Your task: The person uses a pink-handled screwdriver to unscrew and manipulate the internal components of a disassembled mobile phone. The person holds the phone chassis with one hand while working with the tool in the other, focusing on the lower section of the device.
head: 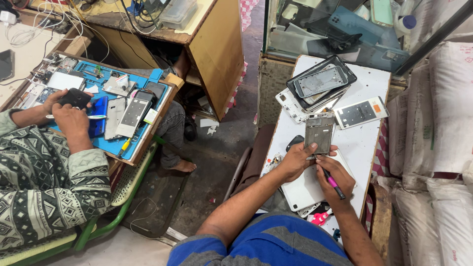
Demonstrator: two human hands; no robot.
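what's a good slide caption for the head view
Left hand holds a grey metal phone frame over a white table; right hand grips a pink-tipped tool.

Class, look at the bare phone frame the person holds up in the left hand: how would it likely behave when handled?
The phone frame is probably light and fairly stiff: it looks like a thin, stripped shell, and the left hand pinches just its lower edge. Likely fragile, since exposed parts show. Flat, so unlikely to roll.

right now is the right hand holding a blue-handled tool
No, the right hand grips a pink-handled tool beside the phone frame.
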